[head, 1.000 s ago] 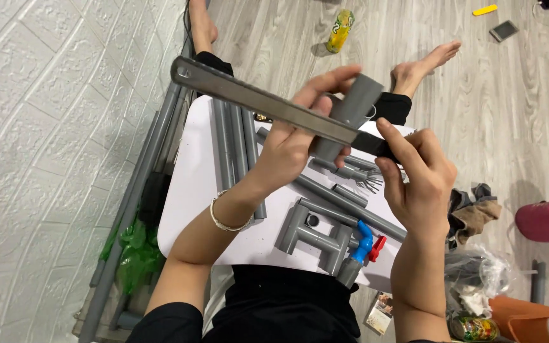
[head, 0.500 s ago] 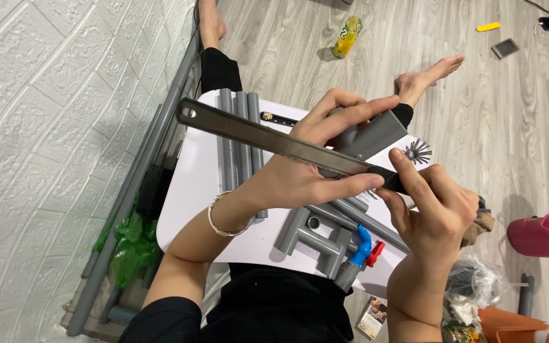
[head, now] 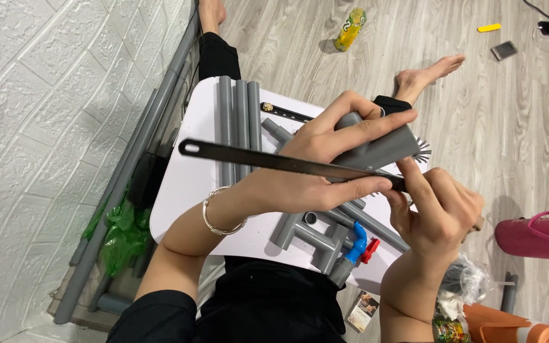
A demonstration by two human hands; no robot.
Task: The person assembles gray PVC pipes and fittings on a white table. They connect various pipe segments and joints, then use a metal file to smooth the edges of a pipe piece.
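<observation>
1. The person is holding a short grey plastic pipe piece (head: 376,149) up in the air above the small white table (head: 182,190), roughly over its middle, and it looks light, rigid and smooth-walled. I would judge it slippery enough to twist under a blade, so it wants gripping around its body, close beside the cut line, as it is being gripped here.

2. A long, thin metal saw blade (head: 268,161) is lying across the pipe piece, one end with a hole sticking out to the left. It looks stiff along its length but springy sideways, and best held by the back end, away from the toothed edge.

3. The left hand (head: 316,168) is wrapping closed around the pipe piece, fingers over the top, thumb underneath touching the blade. A thin bracelet (head: 214,219) is sitting on that wrist.

4. The right hand (head: 436,206) is pinching the right end of the blade, fingers curled tightly; how much of it lies inside the palm I cannot tell.

5. Under the hands, on the table, three long grey pipes (head: 237,127) are lying side by side, and an assembly of grey fittings (head: 312,238) with blue and red valve handles (head: 360,244) is resting near the front edge.

6. Farther off on the wooden floor (head: 465,108), a yellow-green can (head: 349,28) and a pink bottle (head: 538,236) are lying.
</observation>
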